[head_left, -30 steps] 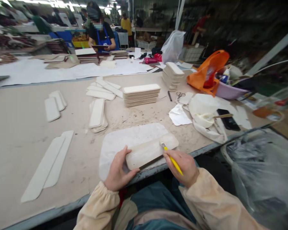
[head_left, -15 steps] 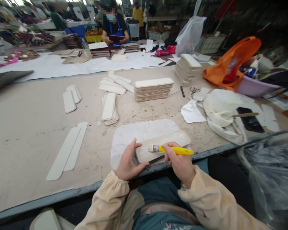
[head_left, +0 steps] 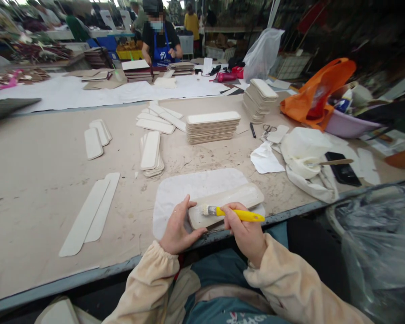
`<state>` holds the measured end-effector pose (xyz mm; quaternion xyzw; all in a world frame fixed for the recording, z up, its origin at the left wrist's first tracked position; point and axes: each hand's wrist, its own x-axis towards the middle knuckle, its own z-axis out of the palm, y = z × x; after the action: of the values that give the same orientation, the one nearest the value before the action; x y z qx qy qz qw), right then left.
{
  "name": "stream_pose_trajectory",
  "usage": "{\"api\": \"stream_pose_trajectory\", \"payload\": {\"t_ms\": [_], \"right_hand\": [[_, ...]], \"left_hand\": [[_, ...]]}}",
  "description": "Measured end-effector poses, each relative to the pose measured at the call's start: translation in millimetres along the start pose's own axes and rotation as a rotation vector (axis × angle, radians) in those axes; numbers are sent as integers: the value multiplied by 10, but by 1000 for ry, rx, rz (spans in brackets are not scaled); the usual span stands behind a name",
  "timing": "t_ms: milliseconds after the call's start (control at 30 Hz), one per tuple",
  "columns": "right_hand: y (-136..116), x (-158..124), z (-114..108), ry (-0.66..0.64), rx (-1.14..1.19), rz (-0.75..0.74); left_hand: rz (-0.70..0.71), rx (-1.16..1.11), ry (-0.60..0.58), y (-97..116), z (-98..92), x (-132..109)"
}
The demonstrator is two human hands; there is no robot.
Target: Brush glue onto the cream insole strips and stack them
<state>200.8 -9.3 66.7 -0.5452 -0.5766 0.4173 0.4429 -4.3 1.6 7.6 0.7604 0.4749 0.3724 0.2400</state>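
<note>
Brush (head_left: 250,216) clasped in right grip (head_left: 245,231) | left grip (head_left: 178,228) holds panel (head_left: 229,199) | dark-flecked beige tabletop (head_left: 47,173) | co-worker (head_left: 161,40) beyond

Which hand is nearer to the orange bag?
Right. The right hand, holding the brush, is on the near side, left of the orange bag; the left hand, at the left end of the board, is farther left.

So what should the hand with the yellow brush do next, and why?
Perhaps the right hand should sweep the yellow brush along the pale strip, away from the left hand. The bristles are near the strip's left end, where the left thumb and fingers spread, so there's more room the other way.
</note>
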Motion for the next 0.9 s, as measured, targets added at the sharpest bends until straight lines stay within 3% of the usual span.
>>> {"api": "stream_pose_trajectory", "payload": {"t_ms": [100,200,433,567,667,767,900], "right_hand": [[-4,-61,58,-111,49,13],[37,-52,6,-121,9,25],[142,122,-727,193,-353,-57],[185,134,-953,356,-588,-274],[225,117,-854,267,-786,-484],[214,56,-578,86,-950,-545],[87,-97,-147,-136,-928,-658]], "left_hand": [[9,14,2,2,-2,2],[30,23,0,-1,-5,5],[14,54,-15,-17,-10,5],[18,77,-6,-20,-9,6],[22,96,2,-28,-3,3],[18,95,-1,-39,5,-2],[22,86,5,-43,12,0]]}}
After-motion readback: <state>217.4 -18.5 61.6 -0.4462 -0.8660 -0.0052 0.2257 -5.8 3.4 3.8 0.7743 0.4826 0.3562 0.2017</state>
